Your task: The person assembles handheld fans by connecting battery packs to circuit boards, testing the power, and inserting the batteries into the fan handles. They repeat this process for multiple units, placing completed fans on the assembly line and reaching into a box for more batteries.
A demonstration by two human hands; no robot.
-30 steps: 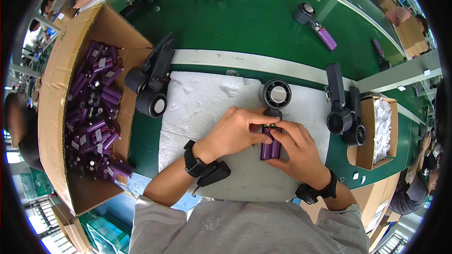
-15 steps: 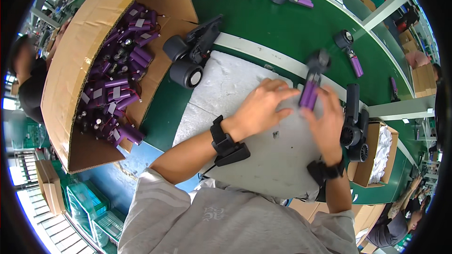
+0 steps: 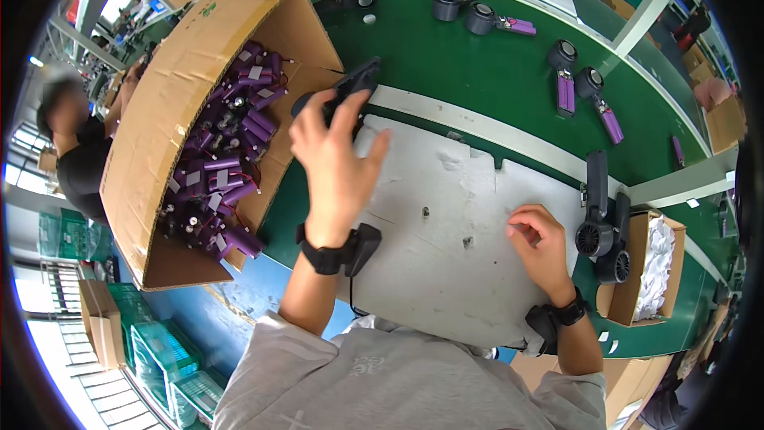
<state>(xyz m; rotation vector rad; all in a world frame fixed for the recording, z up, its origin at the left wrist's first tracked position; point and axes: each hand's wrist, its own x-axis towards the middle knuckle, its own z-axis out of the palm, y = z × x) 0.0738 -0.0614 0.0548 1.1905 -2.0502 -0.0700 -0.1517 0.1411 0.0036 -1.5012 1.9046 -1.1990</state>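
My left hand [image 3: 334,163] reaches over a black device housing [image 3: 362,80] beside the cardboard box, its fingers spread around it. I cannot tell whether they touch, and the hand hides much of the housing. Low over the pale foam board [image 3: 446,263], my right hand [image 3: 545,251] is loosely curled, fingertips near the thumb, with nothing visible in it. On the green table beyond the board lies a black round-headed unit with a purple battery pack [image 3: 565,91]. A similar unit [image 3: 609,119] sits to its right.
Purple battery packs [image 3: 231,159] fill the big cardboard box [image 3: 151,135] at left. Two more battery units [image 3: 481,20] lie at the far side. At right stand black handheld devices [image 3: 598,211] and a small carton of white wrapping [image 3: 656,263]. A white post [image 3: 676,179] juts in.
The battery unit that was in my hands now lies on the green table. My left hand has moved left to the black housing; my right hand has drawn back over the board.
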